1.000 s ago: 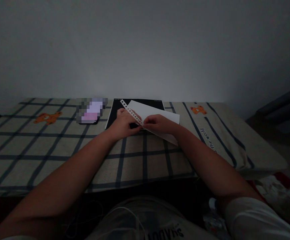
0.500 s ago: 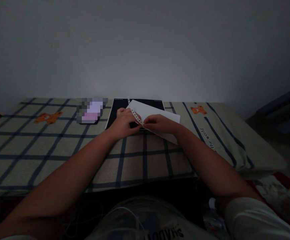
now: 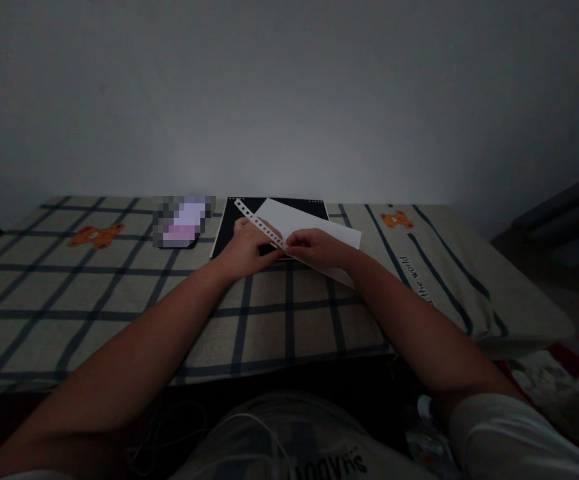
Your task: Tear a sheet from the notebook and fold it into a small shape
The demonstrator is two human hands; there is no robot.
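Observation:
A white sheet of paper (image 3: 314, 230) lies slanted over a black board-like sheet (image 3: 226, 230) with pale edges and small holes at its top corners. A narrow white strip with a row of holes (image 3: 252, 215) runs diagonally across the fingers of my left hand (image 3: 249, 248). Its upper end stands clear of the paper's edge, while its lower end meets both hands. My left hand is closed at the paper's near left edge, thumb reaching toward the strip's lower end. Opposite it, my right hand (image 3: 319, 247) pinches there, fingertips almost touching the left thumb. The exact contact is hidden.
A phone-like object (image 3: 184, 223), blurred by pixels, lies to the left on the checked tablecloth (image 3: 194, 340). Behind the table rises a plain wall (image 3: 289, 100). Below the table edge at right are a clear plastic bottle (image 3: 426, 427) and a red container (image 3: 569, 373).
The holed strip's upper end has swung left and its face has turned toward me, showing more holes. Both hands have stayed nearly in place.

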